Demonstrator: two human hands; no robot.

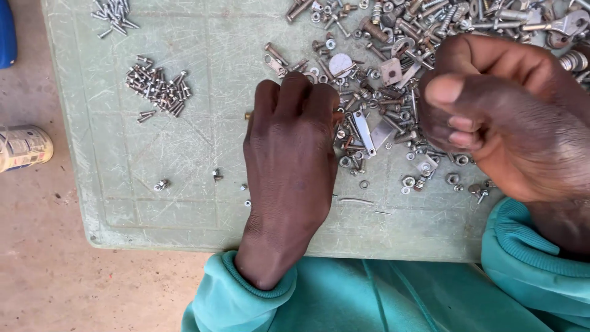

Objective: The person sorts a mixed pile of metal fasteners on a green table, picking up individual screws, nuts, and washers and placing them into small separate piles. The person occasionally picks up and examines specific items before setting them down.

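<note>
Teal sleeves [369, 295] fill the near edge, cuffs pushed up at both your wrists. Your left hand [289, 166] lies palm down on the scratched pale green board [123, 154], fingers curled under at the left fringe of the big heap of mixed hardware [393, 67]; a small brass-coloured piece [248, 115] peeks out beside the knuckles, and whether the fingertips pinch anything is hidden. Your right hand [498, 117] hovers above the right part of that heap, loosely closed with the thumb pressed over the bent fingers, possibly on something small, though I cannot tell. The two hands are apart. Far left on the board sits a sorted cluster of short screws [158, 88], with a second cluster [112, 13] at the far edge. A few loose nuts [161, 184] lie near left. On the ground left stands a can [23, 147].
</note>
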